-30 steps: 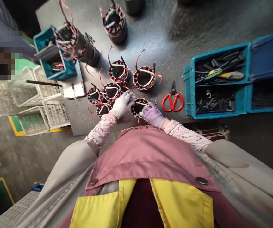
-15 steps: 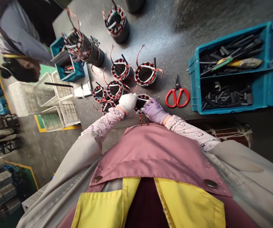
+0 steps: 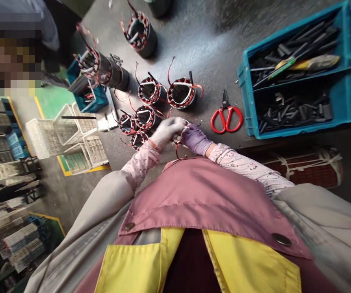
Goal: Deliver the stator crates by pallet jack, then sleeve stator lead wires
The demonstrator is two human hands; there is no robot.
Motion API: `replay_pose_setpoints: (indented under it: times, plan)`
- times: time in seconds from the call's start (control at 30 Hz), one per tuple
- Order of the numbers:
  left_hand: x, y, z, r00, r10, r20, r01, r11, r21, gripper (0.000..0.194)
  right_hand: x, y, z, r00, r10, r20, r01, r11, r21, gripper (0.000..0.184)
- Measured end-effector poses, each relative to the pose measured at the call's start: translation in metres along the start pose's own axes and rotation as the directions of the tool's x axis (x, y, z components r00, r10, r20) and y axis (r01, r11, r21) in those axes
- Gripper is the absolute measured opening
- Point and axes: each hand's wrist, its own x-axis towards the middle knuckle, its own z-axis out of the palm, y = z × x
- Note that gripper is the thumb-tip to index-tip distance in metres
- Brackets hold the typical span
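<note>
At the table's near edge, a motor stator is mostly covered by my hands; red lead wires hang from its near side. My right hand, in a purple glove, has its fingers curled over the stator's right side. From the left, my left hand in a white glove reaches across the stator's top, and its fingers meet those of the right. Motion smears the left fingers, so their grip cannot be made out. Red-handled scissors lie to the right of my hands.
Several more wound stators stand beyond and left of my hands. A blue divided bin of black tubing pieces sits at right. A small blue box and white baskets are at left. Another person's sleeve shows top left.
My left hand has shifted right, from beside the stator to over its top, reaching my right fingers. The whole view has turned slightly.
</note>
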Motion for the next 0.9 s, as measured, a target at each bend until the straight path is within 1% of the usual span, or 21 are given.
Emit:
replay_pose_setpoints:
  times: [0.03, 0.07, 0.1, 0.13, 0.2, 0.23, 0.27, 0.33, 0.4, 0.47, 0.5, 0.53, 0.6, 0.7, 0.8, 0.83, 0.9]
  plan:
    - [-0.008, -0.006, -0.001, 0.995, -0.011, -0.096, 0.011, 1.0, 0.002, 0.026, -0.002, 0.001, 0.0, 1.0, -0.022, 0.019, 0.021, 1.0, 0.015, 0.028]
    - [-0.016, -0.012, -0.002, 0.99, -0.017, -0.141, 0.028, 0.996, 0.08, 0.026, -0.004, 0.002, -0.001, 0.998, -0.044, 0.044, 0.043, 0.999, 0.026, 0.024]
    - [-0.023, -0.017, -0.001, 0.99, -0.012, -0.138, 0.041, 0.977, 0.209, 0.025, -0.007, 0.004, -0.001, 0.996, -0.064, 0.069, 0.062, 0.998, 0.033, 0.024]
    - [-0.029, -0.021, 0.001, 0.995, -0.013, -0.098, 0.048, 0.932, 0.36, 0.027, -0.01, 0.006, -0.001, 0.993, -0.081, 0.089, 0.078, 0.996, 0.04, 0.028]
    - [-0.033, -0.024, 0.008, 0.999, -0.052, -0.01, 0.048, 0.786, 0.616, 0.039, -0.014, 0.009, 0.002, 0.989, -0.102, 0.108, 0.097, 0.994, 0.049, 0.034]
    - [-0.031, -0.022, 0.012, 0.997, -0.082, 0.015, 0.048, 0.718, 0.694, 0.045, -0.015, 0.011, 0.004, 0.988, -0.106, 0.111, 0.101, 0.994, 0.052, 0.035]
    - [-0.027, -0.02, 0.015, 0.993, -0.108, 0.039, 0.044, 0.67, 0.741, 0.047, -0.017, 0.011, 0.006, 0.987, -0.108, 0.116, 0.102, 0.993, 0.055, 0.035]
    - [-0.017, -0.014, 0.017, 0.984, -0.136, 0.118, -0.007, 0.626, 0.78, 0.042, -0.02, 0.012, 0.01, 0.987, -0.102, 0.126, 0.096, 0.994, 0.056, 0.035]
    - [-0.008, -0.009, 0.015, 0.971, -0.113, 0.21, -0.101, 0.602, 0.792, 0.035, -0.024, 0.012, 0.012, 0.989, -0.079, 0.123, 0.073, 0.996, 0.051, 0.035]
    - [-0.005, -0.007, 0.012, 0.966, -0.068, 0.249, -0.165, 0.578, 0.799, 0.033, -0.027, 0.012, 0.01, 0.994, -0.033, 0.109, 0.029, 0.999, 0.045, 0.035]
    - [-0.004, -0.007, 0.011, 0.967, -0.055, 0.248, -0.172, 0.579, 0.797, 0.033, -0.029, 0.012, 0.008, 0.994, -0.004, 0.106, -0.001, 0.999, 0.045, 0.034]
    - [-0.004, -0.008, 0.01, 0.97, -0.056, 0.238, -0.159, 0.595, 0.788, 0.033, -0.029, 0.012, 0.005, 0.993, 0.024, 0.112, -0.03, 0.998, 0.049, 0.035]
    - [-0.006, -0.012, 0.007, 0.973, -0.097, 0.21, -0.095, 0.658, 0.747, 0.032, -0.027, 0.01, 0.0, 0.986, 0.063, 0.155, -0.075, 0.995, 0.07, 0.037]
    - [-0.01, -0.019, -0.001, 0.974, -0.142, 0.174, -0.017, 0.725, 0.688, 0.035, -0.021, 0.006, -0.004, 0.97, 0.091, 0.227, -0.118, 0.987, 0.109, 0.038]
    - [-0.017, -0.024, -0.009, 0.977, -0.12, 0.177, -0.035, 0.726, 0.687, 0.035, -0.015, 0.002, -0.001, 0.972, 0.111, 0.208, -0.139, 0.982, 0.128, 0.035]
    - [-0.02, -0.023, -0.011, 0.976, -0.128, 0.179, -0.033, 0.716, 0.697, 0.038, -0.015, 0.001, 0.001, 0.976, 0.113, 0.188, -0.139, 0.982, 0.131, 0.034]
    - [-0.025, -0.02, -0.011, 0.968, -0.183, 0.169, 0.0, 0.68, 0.733, 0.056, -0.014, -0.001, 0.004, 0.982, 0.114, 0.151, -0.134, 0.982, 0.136, 0.033]
